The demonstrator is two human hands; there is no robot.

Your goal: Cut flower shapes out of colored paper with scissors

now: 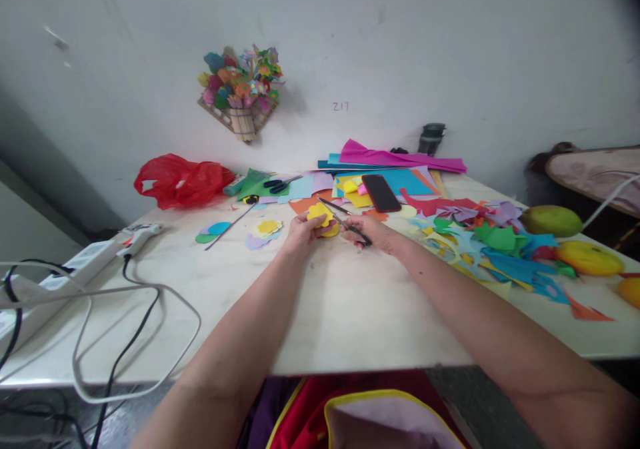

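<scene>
My left hand [301,230] is closed on a yellow paper cut-out [321,216] held just above the white table [350,302]. My right hand [373,231] grips black-handled scissors [345,221] whose open blades reach into the yellow paper. Both forearms stretch out from the near edge of the table. A finished yellow paper flower [267,228] on a pale purple shape lies just left of my left hand.
Stacked coloured paper sheets [395,169], a dark phone [381,192] and a heap of scraps [495,242] fill the back and right. Mangoes [553,220] lie far right. A red bag [180,180], second scissors [280,184], power strip [90,262] and cables sit left.
</scene>
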